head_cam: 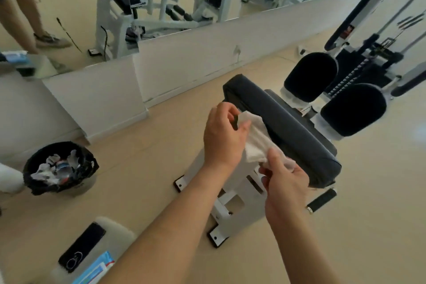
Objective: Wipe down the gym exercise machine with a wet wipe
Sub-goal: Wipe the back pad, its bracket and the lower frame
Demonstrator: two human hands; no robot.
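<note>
Two bare forearms reach in from the bottom edge toward the middle of the view. Close to the camera, at about 7 o'clock, a black rectangular smartphone (81,246) lies flat on a pale padded surface (117,230). A blue-and-white plastic packet (94,270) sits just beside it at the bottom edge (its printing is too blurred to read).

Near the centre, the left hand (223,138) pinches the upper end of a crumpled white wet wipe (255,140) between thumb and curled fingers. The right hand (285,180), at 5 o'clock from the left, grips the wipe's lower end with its fingers curled round it. The wipe is stretched between the two hands, over the near edge of the machine's long dark grey padded bench cushion (288,127). Whether it touches the padding cannot be told.

Under the hands, the machine's white metal base frame (232,207) stands on the beige floor (149,168). A short black foam handle (322,200) sticks out beneath the cushion at 4 o'clock. Beyond the cushion, at 2 o'clock, are two rounded black pads (310,76), one nearer than the other.

At 9 o'clock a round black bin (90,163), lined with a black bag, holds crumpled white wipes. Across the top, a wall mirror (76,7) above a low white wall (173,71) reflects white-framed gym equipment. At 11 o'clock it also reflects a person's bare legs.
</note>
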